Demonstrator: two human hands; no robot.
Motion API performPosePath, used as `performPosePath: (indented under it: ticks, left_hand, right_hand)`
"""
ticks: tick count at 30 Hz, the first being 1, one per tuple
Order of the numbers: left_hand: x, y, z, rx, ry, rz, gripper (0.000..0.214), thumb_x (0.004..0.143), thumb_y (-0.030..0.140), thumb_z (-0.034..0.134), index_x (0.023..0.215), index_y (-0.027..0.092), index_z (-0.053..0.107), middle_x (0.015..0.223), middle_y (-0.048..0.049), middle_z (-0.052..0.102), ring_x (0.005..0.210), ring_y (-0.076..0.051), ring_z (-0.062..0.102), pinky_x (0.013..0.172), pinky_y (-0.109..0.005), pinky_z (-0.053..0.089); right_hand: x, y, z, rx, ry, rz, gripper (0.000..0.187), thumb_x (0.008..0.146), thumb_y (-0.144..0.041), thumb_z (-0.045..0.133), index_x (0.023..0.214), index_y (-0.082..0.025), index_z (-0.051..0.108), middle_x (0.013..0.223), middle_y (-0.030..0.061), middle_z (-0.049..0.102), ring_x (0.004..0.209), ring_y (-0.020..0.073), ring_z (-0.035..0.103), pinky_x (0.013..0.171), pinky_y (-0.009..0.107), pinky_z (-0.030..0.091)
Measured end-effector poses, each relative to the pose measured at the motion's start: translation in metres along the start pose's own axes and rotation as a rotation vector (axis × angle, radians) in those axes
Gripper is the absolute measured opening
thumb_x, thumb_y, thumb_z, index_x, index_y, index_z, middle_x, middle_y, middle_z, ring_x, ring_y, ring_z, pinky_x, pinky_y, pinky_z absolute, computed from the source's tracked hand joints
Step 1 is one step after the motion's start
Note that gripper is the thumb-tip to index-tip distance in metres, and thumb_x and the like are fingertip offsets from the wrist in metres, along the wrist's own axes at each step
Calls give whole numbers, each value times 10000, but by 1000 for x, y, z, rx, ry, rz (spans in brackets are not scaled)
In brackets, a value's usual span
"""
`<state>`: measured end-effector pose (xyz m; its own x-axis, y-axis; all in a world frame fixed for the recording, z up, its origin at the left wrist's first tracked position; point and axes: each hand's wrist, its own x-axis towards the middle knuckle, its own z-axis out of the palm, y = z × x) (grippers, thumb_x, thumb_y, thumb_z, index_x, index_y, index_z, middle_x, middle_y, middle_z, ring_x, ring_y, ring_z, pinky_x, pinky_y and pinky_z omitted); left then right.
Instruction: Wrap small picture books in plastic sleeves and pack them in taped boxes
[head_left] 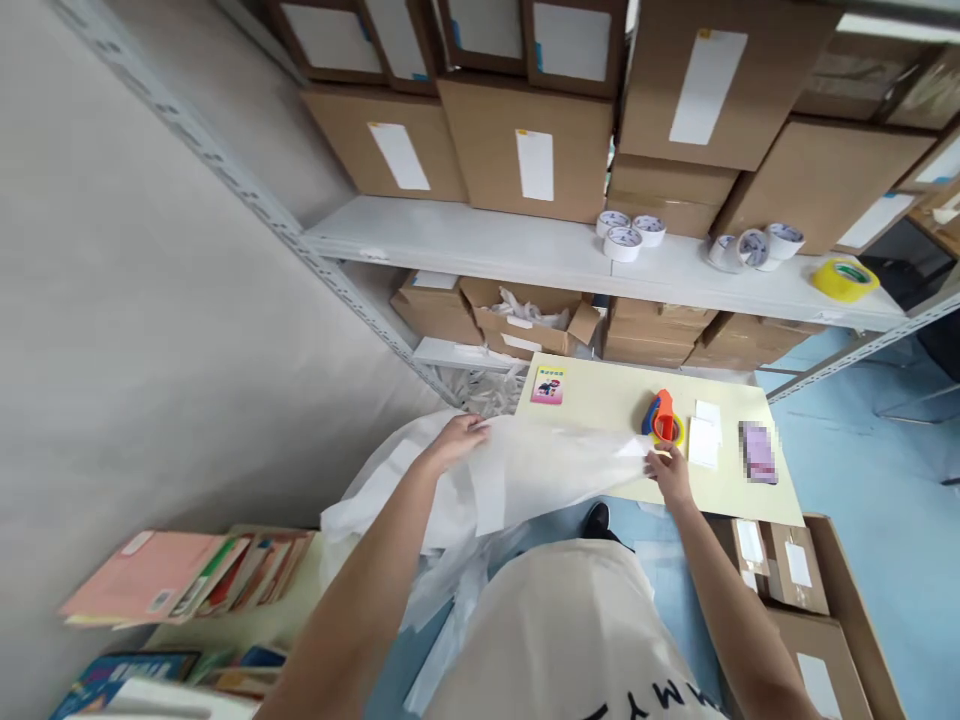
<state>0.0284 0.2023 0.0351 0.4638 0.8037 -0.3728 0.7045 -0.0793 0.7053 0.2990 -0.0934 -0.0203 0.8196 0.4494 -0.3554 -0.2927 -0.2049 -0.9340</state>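
Note:
A large white plastic bag [540, 470] lies spread over the near edge of a pale yellow table [607, 395]. My left hand [459, 438] grips the bag's left corner, fingers curled on it. My right hand [670, 472] pinches the bag's right corner, just below an orange tape dispenser [661, 417] with a yellow roll. A small pink booklet [548, 385] lies at the table's far left. White paper slips [705, 435] and a purple flat item [759, 452] lie to the right of the dispenser.
A grey metal shelf [480, 245] behind the table holds labelled cardboard boxes [525, 150], several white tape rolls [624, 238] and a yellow roll [846, 277]. Open cartons [795, 580] stand at lower right. Books [187, 575] are stacked at lower left. More white bags hang below the table.

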Motion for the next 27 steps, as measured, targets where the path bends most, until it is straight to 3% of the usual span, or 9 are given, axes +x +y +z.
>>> performPosePath:
  ticks: [3,6,9,12,14,17,21,24,27]
  left_hand:
    - [33,4,38,127,153,-6,169,691,289,644,837,208,622,808,-44,706,870,-262,685,798,-332,526]
    - [58,4,68,162,327,-36,320,698,269,666,1001,197,596,878,-69,699,933,-282,677,879,-368,508]
    - [73,4,88,155,387,-92,453,745,287,639,1163,146,537,988,-106,685,907,-270,680,891,-396,511]
    - [73,6,107,263,416,35,512,786,317,612,1259,156,500,1208,-157,625,1103,-304,619,957,-443,482]
    - [66,8,125,414,332,208,496,813,329,594,1276,167,519,1323,-169,569,1281,-326,497,1050,-468,409]
    - [51,10,163,638,21,375,467,849,339,563,1288,178,561,1474,-160,455,1432,-323,310,1144,-470,281]
    - [41,0,209,802,-246,257,682,836,370,594,1463,191,394,1611,-167,187,1485,-361,144,1153,-549,199]
    - [41,-14,224,842,-295,157,859,806,442,634,1530,193,245,1624,-190,48,1486,-400,42,1144,-601,153]
    - [43,-21,225,841,-306,119,978,766,518,666,1549,217,163,1625,-184,-39,1479,-417,-37,1135,-625,139]
  right_hand:
    - [13,22,-10,-22,-20,112,588,472,-493,819,856,-227,461,615,-39,653,480,150,613,502,266,473]
    - [28,43,-17,3,-18,153,569,473,-486,814,784,-238,407,613,-60,622,487,152,628,508,264,482]
    - [38,65,-19,-35,-41,144,521,516,-543,770,692,-238,387,577,-65,556,518,168,640,519,282,507]
    - [43,88,-17,-177,-92,89,430,622,-609,645,669,-237,434,580,-29,552,578,203,661,542,325,545]
    - [45,101,-14,-290,-117,34,372,696,-598,552,692,-234,472,612,1,579,579,211,662,536,339,550]
    - [49,116,-11,-395,-137,3,279,762,-502,499,726,-226,519,653,29,611,557,215,647,523,346,536]
    - [52,123,-16,-507,-124,-36,135,780,-300,533,834,-201,608,839,96,668,757,268,669,705,423,559]
    - [51,120,-20,-711,-165,-193,332,754,-140,560,1074,-180,637,1180,157,615,1091,316,591,942,505,491]
    - [57,113,-13,-1001,-407,-455,547,771,-54,541,1298,-202,552,1369,146,527,1256,293,497,1035,475,438]
